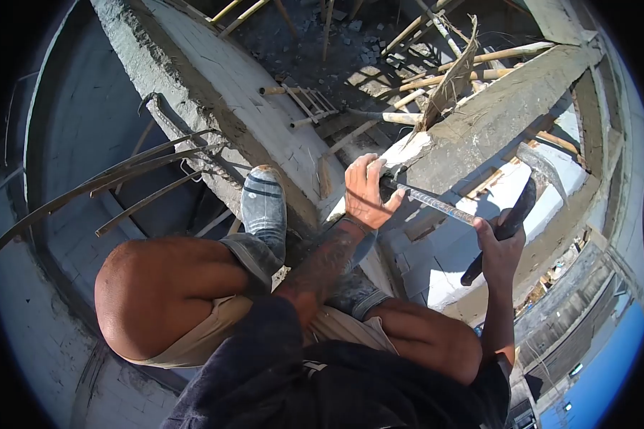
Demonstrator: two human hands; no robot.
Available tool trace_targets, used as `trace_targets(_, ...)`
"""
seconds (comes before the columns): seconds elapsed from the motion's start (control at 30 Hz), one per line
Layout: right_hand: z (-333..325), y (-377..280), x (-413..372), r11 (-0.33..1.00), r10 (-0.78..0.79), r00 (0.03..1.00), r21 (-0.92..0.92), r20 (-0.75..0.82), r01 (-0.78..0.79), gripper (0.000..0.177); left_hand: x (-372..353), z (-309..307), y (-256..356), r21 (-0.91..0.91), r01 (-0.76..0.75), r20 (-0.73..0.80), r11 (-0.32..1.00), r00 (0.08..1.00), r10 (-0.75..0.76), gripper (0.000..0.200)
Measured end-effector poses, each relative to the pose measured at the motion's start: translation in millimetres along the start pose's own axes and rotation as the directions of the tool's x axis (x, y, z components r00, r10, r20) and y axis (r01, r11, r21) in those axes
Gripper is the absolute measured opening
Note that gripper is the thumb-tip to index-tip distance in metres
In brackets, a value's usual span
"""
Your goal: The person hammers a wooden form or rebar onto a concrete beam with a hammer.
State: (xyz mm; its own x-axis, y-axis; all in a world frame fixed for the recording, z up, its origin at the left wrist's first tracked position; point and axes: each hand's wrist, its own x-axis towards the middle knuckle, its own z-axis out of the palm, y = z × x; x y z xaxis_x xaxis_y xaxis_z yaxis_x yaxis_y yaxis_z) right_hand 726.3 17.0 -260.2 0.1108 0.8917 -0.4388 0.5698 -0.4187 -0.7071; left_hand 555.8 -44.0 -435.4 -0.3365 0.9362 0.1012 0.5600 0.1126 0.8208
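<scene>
My left hand (366,191) is closed around the dark near end of a ribbed metal rod (440,205), close over the concrete beam (472,146). The rod slants right, its other end right at the thumb of my right hand (501,250). My right fingers are wrapped round the black handle (520,211) of a tool. A curved grey metal piece (544,169) shows beyond the handle's upper end and overlaps it in this view. My palm hides the middle of the handle.
My dusty boot (263,204) rests beside a rough concrete wall top (172,93). Bent bars (132,168) stick out at left. Below are wooden poles (479,75) and rubble (365,51). A torn fibrous strip (451,75) stands up from the beam.
</scene>
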Motion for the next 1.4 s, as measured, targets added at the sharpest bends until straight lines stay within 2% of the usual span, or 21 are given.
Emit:
trace_targets(0.07,13.7,-44.1,18.0,0.957,-0.069,0.99,-0.272,0.123,0.1,0.026,-9.5,-9.2,-45.3,0.221,0.213,0.348,0.952,0.894,-0.281,0.055)
trace_targets(0.1,23.4,-52.1,27.0,0.925,-0.066,0.982,-0.358,0.177,0.126,0.027,-21.3,-16.6,-54.6,0.295,0.195,0.474,0.935,0.82,-0.321,0.051)
trace_targets(0.13,31.3,-57.0,32.9,0.883,-0.054,0.971,-0.442,0.232,0.155,0.03,-32.5,-19.9,-62.6,0.292,0.2,0.474,0.935,0.819,-0.324,0.051)
trace_targets(0.2,45.3,-62.0,36.1,0.898,-0.035,0.949,-0.407,0.314,0.168,0.031,-40.8,-24.8,-69.4,0.257,0.383,0.572,0.887,0.68,-0.459,0.047)
trace_targets(0.27,63.1,-56.5,35.5,0.912,-0.012,0.918,-0.372,0.396,0.173,0.034,-37.0,-19.6,-69.9,0.276,0.287,0.562,0.917,0.726,-0.396,0.044)
trace_targets(0.33,82.1,-39.0,29.1,0.802,-0.131,0.928,-0.513,0.348,0.305,0.042,-47.4,-17.9,-65.9,0.303,0.19,0.559,0.934,0.759,-0.335,0.041)
trace_targets(0.4,87.5,-35.1,25.3,0.81,-0.121,0.931,-0.508,0.344,0.293,0.045,-48.9,-16.0,-69.1,0.299,0.118,0.493,0.947,0.83,-0.259,0.032)
trace_targets(0.53,81.4,-21.4,6.6,0.757,-0.38,0.909,-0.505,0.173,0.413,0.038,-55.1,-10.1,-79.6,0.291,0.088,0.552,0.953,0.798,-0.242,0.027)
trace_targets(0.6,64.6,-9.6,-9.0,0.948,0.013,0.944,-0.304,0.329,0.093,0.03,-48.7,-12.8,-78.4,0.32,-0.019,0.602,0.947,0.776,-0.188,0.025)
trace_targets(0.63,65.1,4.1,-18.7,0.973,-0.048,0.986,-0.214,0.161,0.082,0.021,-43.9,-12.2,-81.3,0.315,-0.011,0.616,0.949,0.763,-0.196,0.022)
trace_targets(0.8,44.2,66.9,-58.1,0.972,-0.126,0.99,-0.194,0.055,0.135,0.024,-43.3,-16.5,-87.6,0.319,0.06,0.507,0.946,0.833,-0.224,0.019)
trace_targets(0.83,31.3,104.5,-69.3,1.0,-0.008,0.989,-0.01,0.147,0.01,0.024,-44.3,-16.9,-88.1,0.353,0.084,0.463,0.932,0.85,-0.252,0.019)
trace_targets(0.93,39.5,127.7,-93.5,0.991,0.101,0.994,0.085,0.035,-0.103,0.024,-44.8,-12.9,-90.0,0.374,0.035,0.4,0.927,0.895,-0.195,0.02)
trace_targets(1.0,33.9,113.6,-90.6,1.0,0.019,0.999,-0.008,0.031,-0.018,0.022,-42.5,-10.4,-84.1,0.364,0.063,0.48,0.929,0.842,-0.245,0.022)
trace_targets(1.1,38.8,68.3,-69.2,0.991,-0.123,0.992,-0.057,0.009,0.123,0.023,-25.1,4.9,-68.4,0.317,0.182,0.457,0.931,0.831,-0.318,0.06)
trace_targets(1.17,42.4,41.6,-57.0,0.994,-0.106,0.994,-0.031,-0.012,0.105,0.028,-2.1,7.4,-60.1,0.377,0.151,0.592,0.914,0.719,-0.364,0.05)
trace_targets(1.2,42.9,30.9,-50.2,0.977,-0.199,0.98,-0.083,-0.021,0.197,0.027,6.6,3.7,-56.6,0.456,0.131,0.656,0.88,0.619,-0.432,0.043)
trace_targets(1.23,45.2,25.1,-47.7,0.951,-0.286,0.958,-0.133,-0.03,0.28,0.026,4.9,-0.3,-63.9,0.467,0.114,0.66,0.877,0.615,-0.431,0.043)
trace_targets(1.27,45.5,23.1,-45.7,0.99,-0.137,0.989,-0.02,-0.063,0.136,0.027,4.4,-4.6,-69.5,0.468,0.072,0.672,0.881,0.618,-0.407,0.039)
trace_targets(1.33,36.9,36.9,-35.5,0.962,-0.171,0.966,-0.246,-0.195,0.121,0.022,10.9,-12.9,-84.3,0.471,0.014,0.685,0.882,0.624,-0.376,0.035)
trace_targets(1.4,19.9,17.4,-26.5,0.999,-0.019,0.986,0.032,-0.165,0.025,0.022,21.0,-38.6,-85.6,0.509,0.272,0.55,0.817,0.627,-0.552,0.031)
